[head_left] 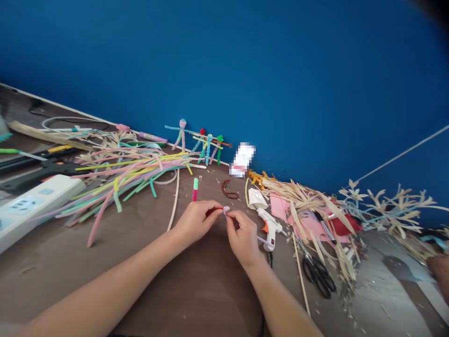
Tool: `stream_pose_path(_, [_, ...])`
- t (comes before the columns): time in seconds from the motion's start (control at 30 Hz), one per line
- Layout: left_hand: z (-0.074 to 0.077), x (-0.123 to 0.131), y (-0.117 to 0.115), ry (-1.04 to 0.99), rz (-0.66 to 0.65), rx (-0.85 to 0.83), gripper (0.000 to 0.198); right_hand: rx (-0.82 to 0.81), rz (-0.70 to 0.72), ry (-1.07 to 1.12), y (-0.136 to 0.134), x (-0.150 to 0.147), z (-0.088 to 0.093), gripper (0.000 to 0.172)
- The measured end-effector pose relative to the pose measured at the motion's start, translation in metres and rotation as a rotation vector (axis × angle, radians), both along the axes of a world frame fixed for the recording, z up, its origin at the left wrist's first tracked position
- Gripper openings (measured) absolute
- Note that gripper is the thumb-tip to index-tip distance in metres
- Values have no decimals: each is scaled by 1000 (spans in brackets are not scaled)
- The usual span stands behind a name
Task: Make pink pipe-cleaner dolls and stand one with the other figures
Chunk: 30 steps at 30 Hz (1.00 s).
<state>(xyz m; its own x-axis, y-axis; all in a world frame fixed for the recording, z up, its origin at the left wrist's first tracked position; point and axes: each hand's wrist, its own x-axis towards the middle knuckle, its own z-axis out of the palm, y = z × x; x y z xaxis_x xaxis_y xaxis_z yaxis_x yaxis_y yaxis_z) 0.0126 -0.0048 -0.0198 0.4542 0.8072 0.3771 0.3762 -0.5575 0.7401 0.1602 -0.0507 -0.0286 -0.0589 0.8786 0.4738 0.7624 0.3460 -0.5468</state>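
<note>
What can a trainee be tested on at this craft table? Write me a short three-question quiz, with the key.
1. True or false: the white hot glue gun lies nearer the right hand than the left hand.

2. Multiple choice: what stands near the foot of the blue wall?
a) the white hot glue gun
b) pipe-cleaner figures
c) a coffee mug

3. Short answer: on which side of the view does the white power strip lie?

Key: 1 true; 2 b; 3 left.
</note>
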Motion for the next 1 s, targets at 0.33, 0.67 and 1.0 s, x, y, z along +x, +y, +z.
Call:
stream_pose_path(0.33, [-4,-7,13,276,-291,200,22,-116,54,-120,14,17,0,12])
stream_pose_path(0.67, [-14,5,4,519,-113,229,23,-81,-24,-277,4,6,4,11])
stream_pose_path(1.0, [-16,3,6,205,40,18,21,-49,44,-179,-4,-5,4,25])
